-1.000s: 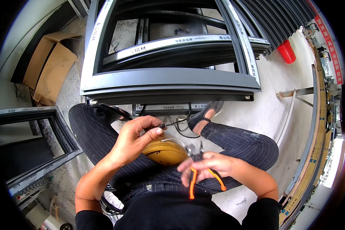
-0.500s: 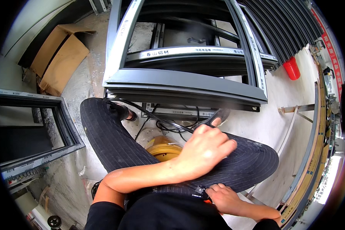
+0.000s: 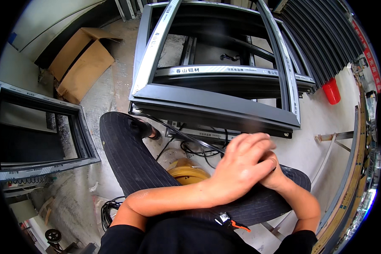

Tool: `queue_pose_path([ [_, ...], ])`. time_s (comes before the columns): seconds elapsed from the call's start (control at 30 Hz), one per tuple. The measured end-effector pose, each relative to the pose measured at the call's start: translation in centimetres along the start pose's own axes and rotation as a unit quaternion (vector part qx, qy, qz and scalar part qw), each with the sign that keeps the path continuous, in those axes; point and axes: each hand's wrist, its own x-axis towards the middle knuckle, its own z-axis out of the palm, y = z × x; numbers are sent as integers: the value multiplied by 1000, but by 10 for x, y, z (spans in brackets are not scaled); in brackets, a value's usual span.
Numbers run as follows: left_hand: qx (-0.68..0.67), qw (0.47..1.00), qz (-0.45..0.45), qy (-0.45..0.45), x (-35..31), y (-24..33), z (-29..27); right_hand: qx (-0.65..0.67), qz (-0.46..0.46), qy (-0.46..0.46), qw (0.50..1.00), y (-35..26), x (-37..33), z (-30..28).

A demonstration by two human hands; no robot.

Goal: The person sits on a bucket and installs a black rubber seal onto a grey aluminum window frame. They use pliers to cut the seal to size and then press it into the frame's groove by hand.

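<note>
My left hand (image 3: 241, 171) is raised above my lap, its fingers slightly blurred and bent over my right hand (image 3: 276, 174). A thin black strip (image 3: 186, 136) runs from the near left corner of a grey metal window frame (image 3: 216, 101) to my left hand, which is closed around it. The fingers of my right hand are mostly hidden behind the left, so what they hold does not show. On my lap lies a small hand tool (image 3: 233, 222) with a metal head and an orange and black handle, touched by neither hand.
Between my legs stands a yellow bucket (image 3: 188, 172). Black cable (image 3: 190, 149) lies under the stacked frames. Another dark frame (image 3: 46, 166) stands at left, near an open cardboard box (image 3: 86, 70). A red bucket (image 3: 331, 91) and long stacked profiles (image 3: 340, 194) are at right.
My right hand has left the orange-handled tool on my lap and come up against my left hand. The left hand has shifted slightly right, and the view has turned a little.
</note>
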Motion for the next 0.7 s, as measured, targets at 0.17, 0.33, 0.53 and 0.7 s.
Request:
queue_pose_path([
  [0.17,69,979,-165,101,-43,-41,-52,248,111,32,962,-21,37,-18],
  [0.33,-202,772,-506,327,-113,-115,-90,283,203,73,934,-10,46,-44],
  [0.53,-292,727,-486,387,-100,-134,-111,272,231,73,931,8,45,-53],
  [0.7,-298,733,-476,385,-116,-151,-114,390,306,51,867,27,37,-51],
])
